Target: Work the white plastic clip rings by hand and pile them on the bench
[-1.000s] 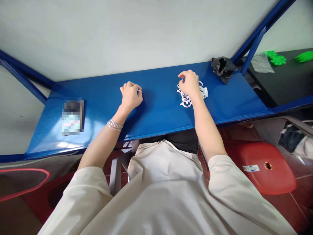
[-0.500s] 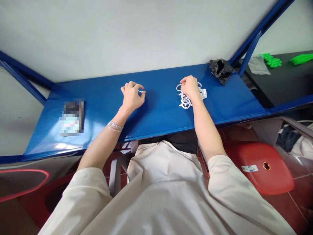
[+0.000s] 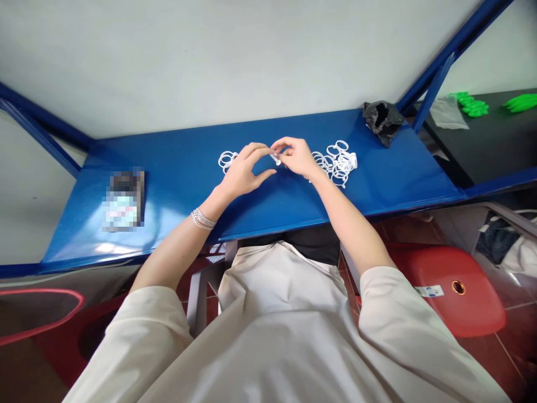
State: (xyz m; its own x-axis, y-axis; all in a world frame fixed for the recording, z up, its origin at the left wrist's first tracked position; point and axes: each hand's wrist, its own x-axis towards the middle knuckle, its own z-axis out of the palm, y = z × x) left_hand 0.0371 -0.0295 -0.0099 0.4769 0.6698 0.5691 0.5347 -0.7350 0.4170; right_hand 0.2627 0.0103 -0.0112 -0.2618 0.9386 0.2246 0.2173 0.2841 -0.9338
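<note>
My two hands meet over the middle of the blue shelf [image 3: 268, 196]. My right hand [image 3: 297, 157] pinches a small white piece [image 3: 275, 159] between thumb and fingertips. My left hand [image 3: 245, 170] reaches to the same piece, with forefinger and thumb closing on it and the other fingers apart. A pile of white plastic rings [image 3: 338, 162] lies just right of my right hand. A smaller group of white rings [image 3: 226, 159] lies on the shelf left of my left hand.
A crumpled black bag [image 3: 381, 118] sits at the shelf's back right corner. A blurred dark box [image 3: 123, 201] lies at the left end. Green parts [image 3: 474, 103] rest on a black table to the right. A red stool [image 3: 453, 285] stands below.
Both hands left their spots and came together at the shelf's middle. The right hand brought a white piece from the right pile. Rings lie uncovered where the left hand was.
</note>
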